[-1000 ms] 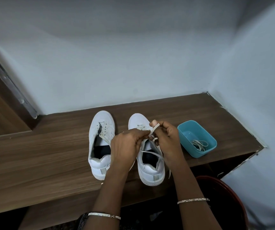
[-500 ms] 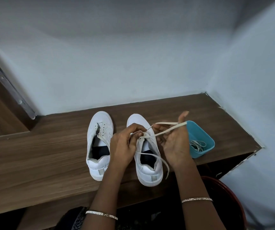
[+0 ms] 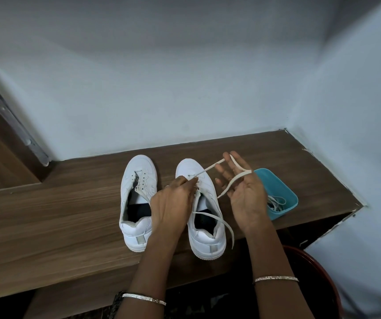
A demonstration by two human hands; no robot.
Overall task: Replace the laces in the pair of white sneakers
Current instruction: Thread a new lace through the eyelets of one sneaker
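Hands apart. Left hand (image 3: 172, 203) pinches the lace (image 3: 210, 168) at a front eyelet of the right shoe (image 3: 205, 238), centre frame. Right hand (image 3: 244, 192) has its fingers spread and carries the lace looped over them, with no grip. A loose tail hangs by the heel, past the shelf (image 3: 58, 215) edge.

Step, as judged: drawing the lace through the eyelet. Whether in or out, cannot tell. To do it well: keep the pinch pinning the shoe, pull in line with the eyelet, keep the lace flat and untwisted.

Around: left shoe (image 3: 139, 171) just beside, no lace. Teal tub (image 3: 283, 187), right of centre, holds laces (image 3: 277, 202). Dark red basin (image 3: 318, 272) lower right, below the shelf.

In the way: the tub lies near the right hand's pull path, and the hanging tail may snag.
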